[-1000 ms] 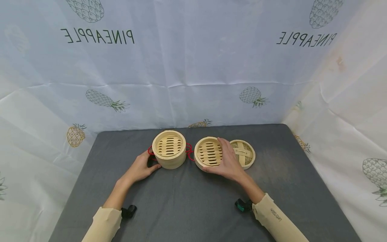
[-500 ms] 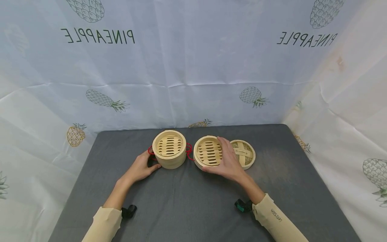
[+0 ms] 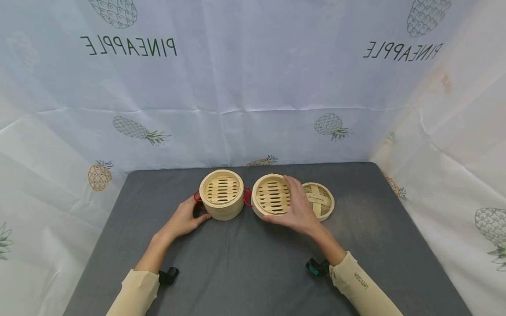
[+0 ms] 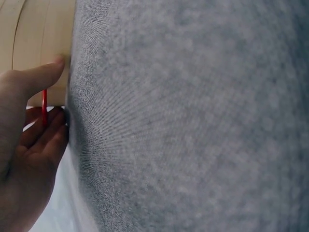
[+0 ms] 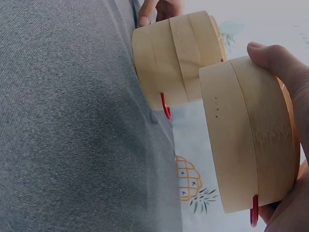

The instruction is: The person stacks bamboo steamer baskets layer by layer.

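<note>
In the head view a stack of two round bamboo steamer baskets (image 3: 225, 213) stands at the centre left, slotted base facing up, red loops at its sides. My left hand (image 3: 184, 218) holds its left side; in the left wrist view the thumb lies along the bamboo wall (image 4: 50, 38) and the fingers are behind a red loop (image 4: 45, 108). My right hand (image 3: 298, 210) grips another bamboo steamer basket (image 3: 272, 197) by its right side, thumb at the front. The right wrist view shows this basket (image 5: 241, 140) raised off the table, beside the stack (image 5: 161, 63).
A woven bamboo lid (image 3: 321, 202) lies on the grey-covered table (image 3: 245, 272), right behind my right hand. A pineapple-print curtain (image 3: 253, 79) hangs along the table's back and sides. Black camera mounts (image 3: 169, 276) sit at both wrists.
My right hand has raised its steamer basket and shifted it slightly left, toward the stack. The left hand and the stack have stayed in place.
</note>
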A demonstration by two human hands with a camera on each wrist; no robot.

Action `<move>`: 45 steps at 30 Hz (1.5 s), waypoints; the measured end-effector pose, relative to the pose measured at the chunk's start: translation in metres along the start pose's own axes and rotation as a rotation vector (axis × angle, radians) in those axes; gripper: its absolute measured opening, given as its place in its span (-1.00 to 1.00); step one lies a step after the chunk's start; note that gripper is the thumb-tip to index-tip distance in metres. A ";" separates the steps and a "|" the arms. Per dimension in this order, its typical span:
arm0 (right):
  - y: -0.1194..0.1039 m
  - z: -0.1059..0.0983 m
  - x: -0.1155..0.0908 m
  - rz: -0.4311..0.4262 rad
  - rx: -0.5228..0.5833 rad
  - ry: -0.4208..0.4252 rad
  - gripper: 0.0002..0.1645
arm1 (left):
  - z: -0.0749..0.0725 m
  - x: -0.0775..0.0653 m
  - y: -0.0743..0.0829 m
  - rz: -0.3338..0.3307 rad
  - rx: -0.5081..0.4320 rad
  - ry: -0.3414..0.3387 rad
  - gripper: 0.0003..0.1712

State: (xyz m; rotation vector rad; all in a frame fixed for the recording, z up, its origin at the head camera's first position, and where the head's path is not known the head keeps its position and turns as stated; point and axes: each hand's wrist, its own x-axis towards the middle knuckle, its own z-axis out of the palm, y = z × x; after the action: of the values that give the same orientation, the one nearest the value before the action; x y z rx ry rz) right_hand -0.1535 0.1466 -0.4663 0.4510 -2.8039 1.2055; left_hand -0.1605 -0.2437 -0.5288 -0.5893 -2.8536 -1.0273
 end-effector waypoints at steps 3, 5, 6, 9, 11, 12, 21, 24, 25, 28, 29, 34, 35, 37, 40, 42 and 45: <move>-0.002 -0.001 0.001 -0.008 0.010 0.005 0.59 | 0.000 0.000 0.000 0.001 -0.001 0.003 -0.13; -0.004 -0.001 0.002 -0.010 0.017 0.007 0.59 | 0.000 0.000 -0.001 0.001 0.001 0.004 -0.13; -0.005 -0.001 0.002 -0.012 0.020 0.007 0.59 | 0.000 0.000 -0.001 0.001 0.001 0.004 -0.14; -0.007 -0.001 0.003 -0.015 0.027 0.010 0.59 | 0.000 0.000 -0.001 0.002 0.002 0.004 -0.15; -0.009 -0.002 0.004 -0.014 0.029 0.014 0.60 | 0.001 0.000 0.000 0.003 0.001 0.005 -0.15; -0.010 -0.002 0.005 -0.016 0.028 0.017 0.60 | 0.001 0.000 0.000 0.003 0.000 0.005 -0.15; -0.018 -0.002 0.009 -0.037 0.031 0.037 0.60 | 0.000 0.001 0.001 0.002 0.000 0.000 -0.13; -0.021 -0.001 0.012 -0.033 0.040 0.040 0.60 | 0.000 0.002 0.001 0.008 -0.004 0.003 -0.13; -0.023 -0.001 0.012 -0.034 0.044 0.040 0.60 | 0.000 0.002 0.001 0.009 -0.003 0.003 -0.13; -0.026 0.001 0.015 -0.040 0.058 0.044 0.60 | 0.000 0.002 0.001 0.007 0.000 0.004 -0.14; -0.027 0.001 0.015 -0.043 0.061 0.045 0.60 | 0.000 0.001 0.001 0.004 0.001 0.004 -0.14; -0.031 0.004 0.018 -0.066 0.065 0.050 0.60 | 0.000 0.000 0.002 -0.002 -0.003 0.011 -0.13; -0.031 0.004 0.019 -0.068 0.064 0.050 0.61 | -0.001 0.000 0.003 -0.004 -0.004 0.012 -0.13; -0.032 0.005 0.019 -0.076 0.058 0.051 0.61 | -0.001 0.000 0.003 -0.002 -0.005 0.014 -0.12; -0.032 0.006 0.019 -0.075 0.057 0.051 0.61 | -0.001 0.000 0.003 0.000 -0.001 0.016 -0.11; -0.033 0.006 0.020 -0.074 0.062 0.052 0.61 | -0.001 0.000 0.003 -0.003 -0.005 0.011 -0.11; -0.034 0.007 0.021 -0.074 0.069 0.059 0.61 | -0.001 0.000 0.002 -0.008 -0.006 0.003 -0.10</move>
State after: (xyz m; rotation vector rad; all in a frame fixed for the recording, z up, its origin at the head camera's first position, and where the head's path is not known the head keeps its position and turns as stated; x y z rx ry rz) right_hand -0.1633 0.1143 -0.4442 0.5101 -2.6778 1.2821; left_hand -0.1602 -0.2429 -0.5264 -0.5767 -2.8532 -1.0374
